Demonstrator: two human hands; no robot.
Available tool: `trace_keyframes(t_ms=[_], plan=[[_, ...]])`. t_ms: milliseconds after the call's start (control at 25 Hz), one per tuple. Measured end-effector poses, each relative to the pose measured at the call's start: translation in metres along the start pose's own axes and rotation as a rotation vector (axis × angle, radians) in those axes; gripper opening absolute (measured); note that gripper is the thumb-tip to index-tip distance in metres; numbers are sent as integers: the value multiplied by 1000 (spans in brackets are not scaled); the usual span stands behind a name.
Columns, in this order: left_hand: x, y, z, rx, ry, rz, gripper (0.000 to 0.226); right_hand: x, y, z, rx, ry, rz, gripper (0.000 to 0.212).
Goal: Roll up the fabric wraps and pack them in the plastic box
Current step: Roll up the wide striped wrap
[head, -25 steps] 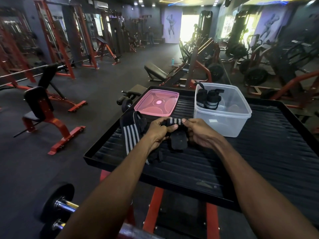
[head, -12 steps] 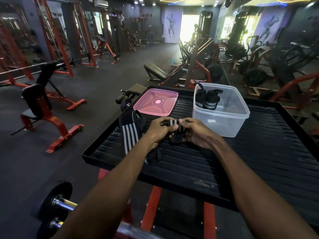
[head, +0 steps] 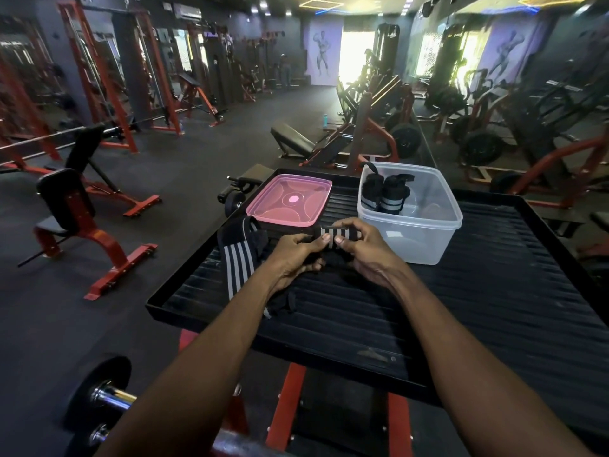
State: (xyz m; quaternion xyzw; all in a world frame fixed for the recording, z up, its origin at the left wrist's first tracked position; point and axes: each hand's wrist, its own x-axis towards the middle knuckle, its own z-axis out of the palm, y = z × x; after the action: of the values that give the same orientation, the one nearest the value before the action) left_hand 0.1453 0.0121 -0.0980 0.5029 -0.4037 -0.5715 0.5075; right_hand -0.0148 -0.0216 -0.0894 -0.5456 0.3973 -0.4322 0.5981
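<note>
A black fabric wrap with grey stripes (head: 339,235) is partly rolled between my two hands above the black ribbed platform (head: 494,291). My left hand (head: 296,255) pinches its left end and my right hand (head: 364,249) curls round its right end. A second striped wrap (head: 239,258) lies unrolled on the platform to the left, its tail trailing under my left wrist. The clear plastic box (head: 425,232) stands just right of my hands, with two rolled wraps (head: 384,192) upright in its far left corner.
The box's pink lid (head: 290,201) lies flat on the platform behind my hands. A barbell with a black plate (head: 99,390) sits at lower left. Red gym benches and machines stand around on the dark floor.
The loose black tail hanging under my hands has been wound up into the roll, which is now tighter and held slightly higher between both hands.
</note>
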Motion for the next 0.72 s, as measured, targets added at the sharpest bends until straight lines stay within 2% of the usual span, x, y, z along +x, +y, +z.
trace_keyframes(t_ms=[200,360,440,520,640,720], plan=[[-5,5,-2,-71,-41,-28,17,-2,4,3,19,2,-95,40],[-5,8,1,-103,28,57,13,-2,1,6,20,-2,-130,48],[-5,9,0,-51,58,109,20,-3,-2,7,95,-13,-96,41],[-8,15,-1,89,70,161,34,-5,-4,9,114,-8,-91,25],[-12,27,1,225,61,241,47,-5,-3,11,-98,64,-180,23],[-15,35,7,168,70,249,53,-5,-5,12,-162,142,-226,26]])
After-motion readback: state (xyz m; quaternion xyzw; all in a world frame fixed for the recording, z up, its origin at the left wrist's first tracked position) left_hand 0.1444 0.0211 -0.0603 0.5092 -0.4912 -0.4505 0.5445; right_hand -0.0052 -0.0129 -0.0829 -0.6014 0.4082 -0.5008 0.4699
